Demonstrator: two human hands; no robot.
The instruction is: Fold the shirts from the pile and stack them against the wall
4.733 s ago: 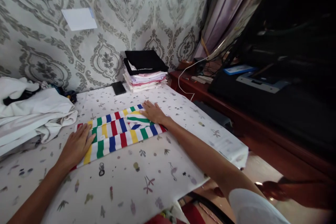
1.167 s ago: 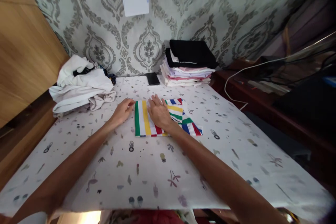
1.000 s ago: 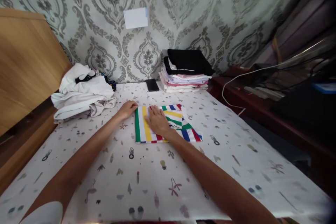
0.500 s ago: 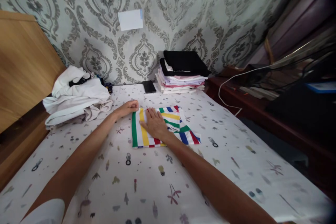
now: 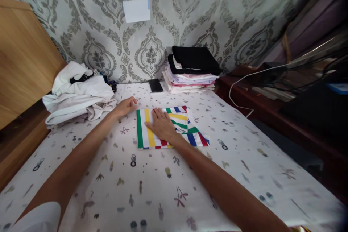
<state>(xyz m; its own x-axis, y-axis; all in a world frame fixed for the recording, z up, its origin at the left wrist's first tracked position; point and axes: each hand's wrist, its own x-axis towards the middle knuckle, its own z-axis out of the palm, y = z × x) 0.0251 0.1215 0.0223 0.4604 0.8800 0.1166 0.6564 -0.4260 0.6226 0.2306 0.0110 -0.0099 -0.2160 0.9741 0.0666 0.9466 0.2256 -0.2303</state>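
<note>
A striped shirt [image 5: 143, 130] in white, green, yellow, red and blue lies folded on the patterned sheet [image 5: 108, 188]. One striped part, which looks like a sleeve, is folded over its right side, and the lower right corner sticks out at a slant. My right hand [image 5: 164, 127] rests flat on the middle of the shirt, fingers stretched. Just off the shirt's far left corner, my left hand [image 5: 125, 107] hovers with loosely bent fingers, apart from the cloth and holding nothing.
Rumpled white clothes [image 5: 78, 96] are heaped at the left beside a wooden cabinet [image 5: 29, 58]. A dark phone [image 5: 156, 85] and a stack of folded clothes [image 5: 193, 76] sit by the wall. A white cable [image 5: 236, 103] hangs off the dark red furniture [image 5: 231, 83] at right.
My left hand has let go of the shirt's far left corner and moved a little left. My right hand stays pressed on the shirt. The view has shifted slightly.
</note>
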